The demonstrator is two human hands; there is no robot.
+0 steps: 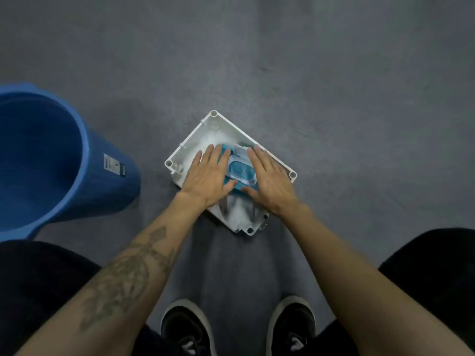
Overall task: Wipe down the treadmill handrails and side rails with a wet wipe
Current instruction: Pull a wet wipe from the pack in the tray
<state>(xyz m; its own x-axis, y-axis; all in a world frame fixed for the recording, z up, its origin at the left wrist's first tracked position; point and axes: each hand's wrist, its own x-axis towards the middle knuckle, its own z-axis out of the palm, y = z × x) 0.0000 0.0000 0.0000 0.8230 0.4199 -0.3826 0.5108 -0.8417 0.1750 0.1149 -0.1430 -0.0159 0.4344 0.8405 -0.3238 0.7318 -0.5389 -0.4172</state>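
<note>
Wet wipe pack [240, 173], teal with a clear flip lid, lies in a white plastic tray [221, 124] on the grey floor. Left hand [209, 176] and right hand [268, 182] rest flat on its sides, fingers extended, gripping nothing. Blue bucket [51, 160] stands well left.

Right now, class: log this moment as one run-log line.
left hand: flat on wipes pack | right hand: flat on pack | pack: in white tray | bucket: beside
</note>
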